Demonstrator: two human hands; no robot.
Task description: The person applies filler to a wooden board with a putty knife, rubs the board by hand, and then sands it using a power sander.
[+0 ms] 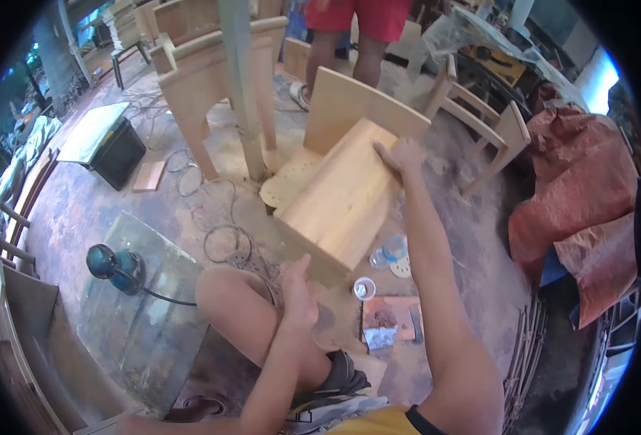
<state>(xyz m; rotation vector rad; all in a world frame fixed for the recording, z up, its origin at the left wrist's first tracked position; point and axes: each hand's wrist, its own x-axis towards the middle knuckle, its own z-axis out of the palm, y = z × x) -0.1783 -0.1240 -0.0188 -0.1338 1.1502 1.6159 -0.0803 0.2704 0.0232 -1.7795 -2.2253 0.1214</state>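
A pale wooden piece with a broad, smooth top panel (342, 192) stands tilted in front of me, with a curved wooden board (360, 101) upright behind it. My right hand (401, 156) rests on the far right edge of the panel, thumb spread from the fingers. Near the panel's lower left end, my left hand (300, 293) is held by my knee, fingers extended and apart from the wood. It appears to hold nothing. Below the panel are a small white cup (364, 288) and a reddish board (393, 322) bearing brown material and a scraper (416, 324).
A teal power sander (126, 271) sits on a low worn board (146, 326) at left, its cord running toward my knee. Wooden chair frames (197, 87) surround a post (242, 94). A person in red shorts (356, 14) stands behind. A reddish tarp (578, 188) lies right.
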